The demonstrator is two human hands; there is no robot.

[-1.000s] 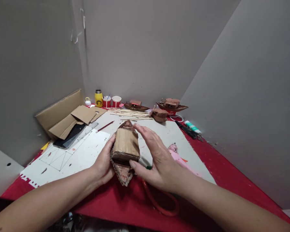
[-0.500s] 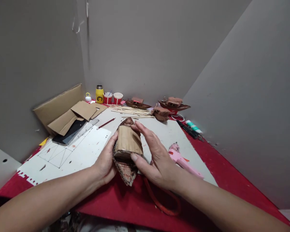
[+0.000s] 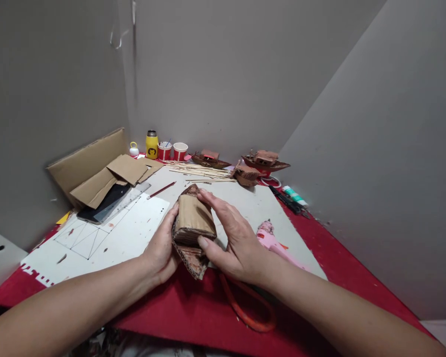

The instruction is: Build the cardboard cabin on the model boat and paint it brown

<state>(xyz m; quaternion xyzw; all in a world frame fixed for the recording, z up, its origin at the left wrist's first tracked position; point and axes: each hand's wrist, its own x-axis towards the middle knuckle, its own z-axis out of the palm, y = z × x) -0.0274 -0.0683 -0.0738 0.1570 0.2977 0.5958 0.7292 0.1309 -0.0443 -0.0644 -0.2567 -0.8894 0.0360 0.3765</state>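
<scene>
A small cardboard model boat (image 3: 195,218) with a curved tan roof and a painted brown hull is held between both hands, above the near part of the table. My left hand (image 3: 162,248) cups its left side, fingers partly hidden beneath the hull. On the other side, my right hand (image 3: 230,238) presses the roof's right edge, thumb at the near end and fingertips at the far end. A pink glue gun (image 3: 277,245) lies just right of my right hand. An orange cord loop (image 3: 258,325) rests on the red cloth below.
Finished-looking model boats (image 3: 265,159) and thin wooden sticks (image 3: 198,171) lie at the back. Cups (image 3: 180,151) and a yellow bottle (image 3: 152,146) stand near the wall. Cardboard pieces (image 3: 92,186), a phone (image 3: 100,206) and a drawing sheet (image 3: 107,238) occupy the left; a glue stick (image 3: 295,196) lies right.
The view has shifted slightly. The boat is tilted a little, showing more of the roof's near end face; both hands keep nearly the same hold.
</scene>
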